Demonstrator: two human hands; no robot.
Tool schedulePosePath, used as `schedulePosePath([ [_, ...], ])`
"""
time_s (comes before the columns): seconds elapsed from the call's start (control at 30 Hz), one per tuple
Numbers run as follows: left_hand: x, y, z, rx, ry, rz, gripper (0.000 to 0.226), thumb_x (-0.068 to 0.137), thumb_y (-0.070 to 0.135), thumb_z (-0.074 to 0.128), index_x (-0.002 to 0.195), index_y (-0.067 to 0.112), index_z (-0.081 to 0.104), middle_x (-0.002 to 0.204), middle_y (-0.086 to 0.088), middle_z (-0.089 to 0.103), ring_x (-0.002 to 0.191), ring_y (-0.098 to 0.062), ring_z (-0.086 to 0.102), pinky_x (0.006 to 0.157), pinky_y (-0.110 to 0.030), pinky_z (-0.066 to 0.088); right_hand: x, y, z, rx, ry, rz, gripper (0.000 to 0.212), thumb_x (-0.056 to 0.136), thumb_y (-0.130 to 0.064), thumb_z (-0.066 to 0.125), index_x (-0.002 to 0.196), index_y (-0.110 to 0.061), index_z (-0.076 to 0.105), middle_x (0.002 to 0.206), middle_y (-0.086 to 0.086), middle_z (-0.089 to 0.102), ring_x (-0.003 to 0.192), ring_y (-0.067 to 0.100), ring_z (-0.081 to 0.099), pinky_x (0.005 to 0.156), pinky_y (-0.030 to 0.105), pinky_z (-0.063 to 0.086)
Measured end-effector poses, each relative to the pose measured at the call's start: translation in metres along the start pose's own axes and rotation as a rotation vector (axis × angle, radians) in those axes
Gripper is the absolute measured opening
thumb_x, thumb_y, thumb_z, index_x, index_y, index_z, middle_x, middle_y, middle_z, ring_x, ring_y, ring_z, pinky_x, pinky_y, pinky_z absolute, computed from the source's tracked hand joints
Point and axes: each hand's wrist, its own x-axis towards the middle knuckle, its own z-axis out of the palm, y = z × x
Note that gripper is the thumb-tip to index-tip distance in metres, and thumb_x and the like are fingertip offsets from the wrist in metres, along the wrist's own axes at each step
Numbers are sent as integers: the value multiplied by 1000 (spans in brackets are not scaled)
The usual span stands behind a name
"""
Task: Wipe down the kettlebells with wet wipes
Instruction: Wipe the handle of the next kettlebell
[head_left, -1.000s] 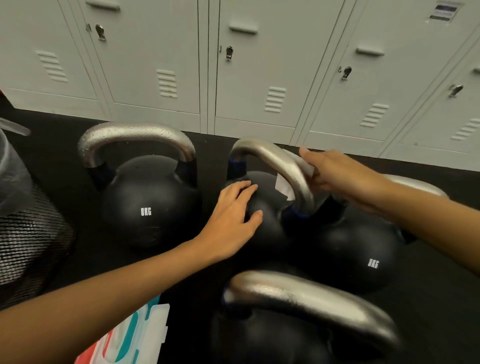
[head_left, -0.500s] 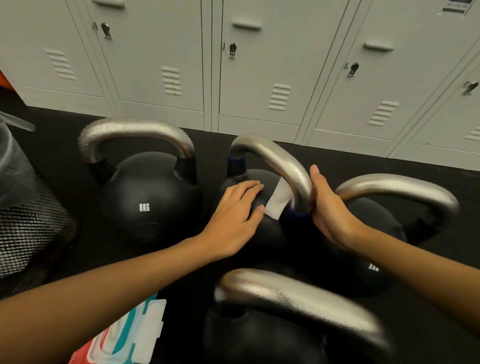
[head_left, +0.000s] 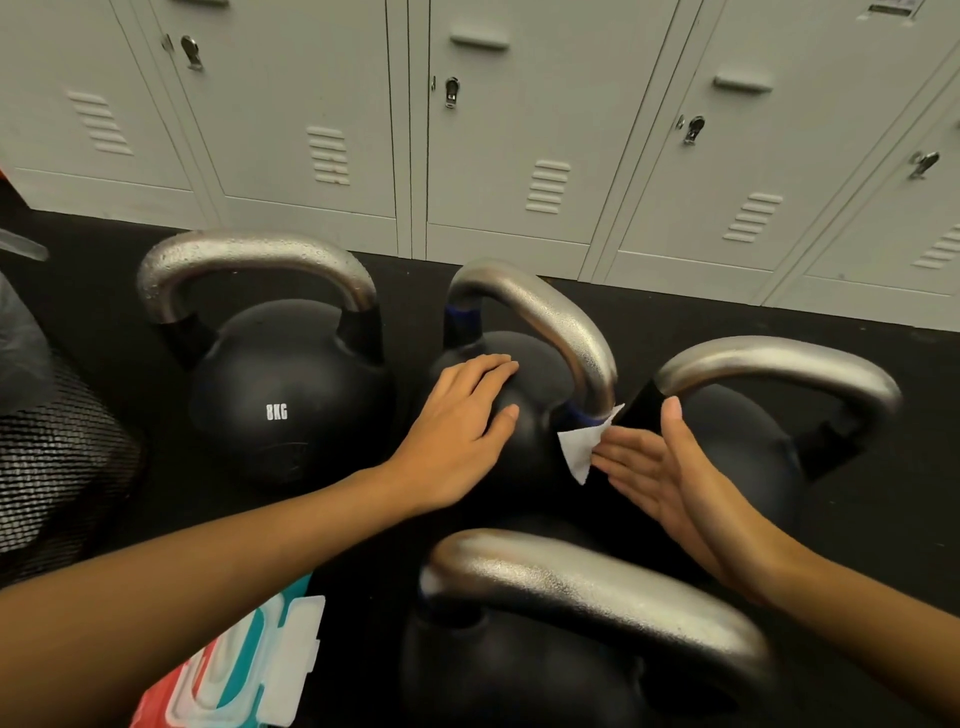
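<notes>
Our left hand (head_left: 462, 415) lies palm down with fingers straight and together, the thumb spread toward our right hand (head_left: 670, 467). Our right hand is turned palm up and inward, fingers extended, thumb raised. Both forearms reach forward, the left crossing diagonally from the lower left.

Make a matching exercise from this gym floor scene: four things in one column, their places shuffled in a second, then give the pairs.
Things:
1. left hand
2. wet wipe
3. wipes pack
4. 8KG kettlebell

Places:
A. bottom edge of view, lid open
B. far left of the kettlebells
C. flat on the middle kettlebell's body
D. at the right hand's fingertips, by the handle base

Pairs: 1-C, 2-D, 3-A, 4-B
</notes>
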Motion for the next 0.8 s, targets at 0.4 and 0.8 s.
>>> schedulePosePath([
  [0.4, -2, -4, -1, 7, -23, 26, 50, 100, 28, 44, 148, 20, 31, 150, 9, 29, 135, -1, 15, 108, -12, 8, 21, -1, 11, 15, -55, -180, 67, 93, -61, 22, 130, -22, 59, 131, -6, 65, 128, 5, 53, 118, 33, 29],
  [0.8, -2, -8, -1, 12, -36, 35, 51, 99, 24, 45, 148, 19, 29, 151, 8, 28, 138, -5, 13, 112, -17, 10, 65, -38, 17, -229, -105, -149, 102, 61, -99, 29, 104, -19, 75, 114, 6, 72, 120, 21, 60, 120, 43, 25],
])
